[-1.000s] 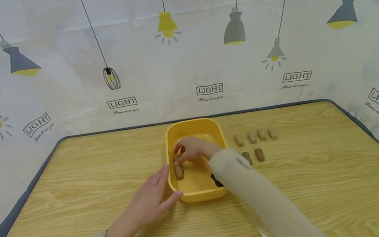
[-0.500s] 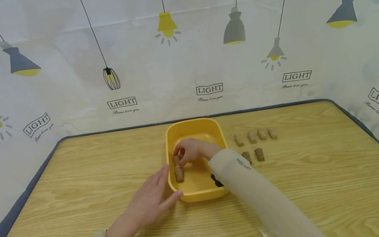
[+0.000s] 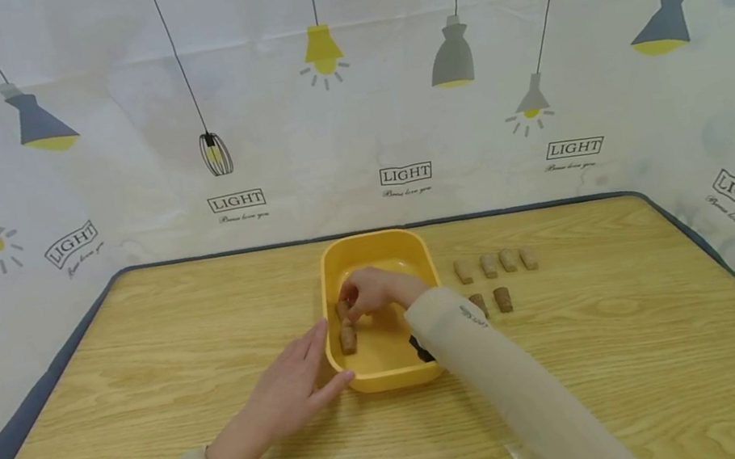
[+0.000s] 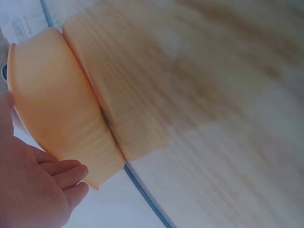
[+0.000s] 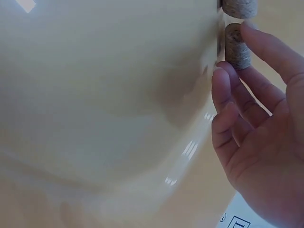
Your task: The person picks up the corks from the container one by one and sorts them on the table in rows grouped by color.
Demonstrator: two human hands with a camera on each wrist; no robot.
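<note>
In the head view my right hand (image 3: 374, 291) is inside the yellow plastic box (image 3: 394, 381). It pinches a cork (image 5: 237, 51) between thumb and fingers, low by the box's left wall. A second cork (image 3: 348, 339) lies just nearer to me along that same wall, in line with the pinched one. My left hand (image 3: 287, 383) rests on the box's left side near the front corner, fingers straight and thumb on the rim. The left wrist view shows this hand (image 4: 38, 185) against the outer wall of the box (image 4: 61, 104).
Right of the box on the wooden table (image 3: 648, 311), several pale corks (image 3: 489, 266) stand in a row. Nearer lie darker corks (image 3: 503, 300), one partly hidden by the right sleeve (image 3: 511, 376). A sheet printed with lamps (image 3: 291, 128) rises behind the table.
The nearer cork in the box has shifted slightly toward me. My right hand has barely moved and still pinches its cork; my left hand stays at the box.
</note>
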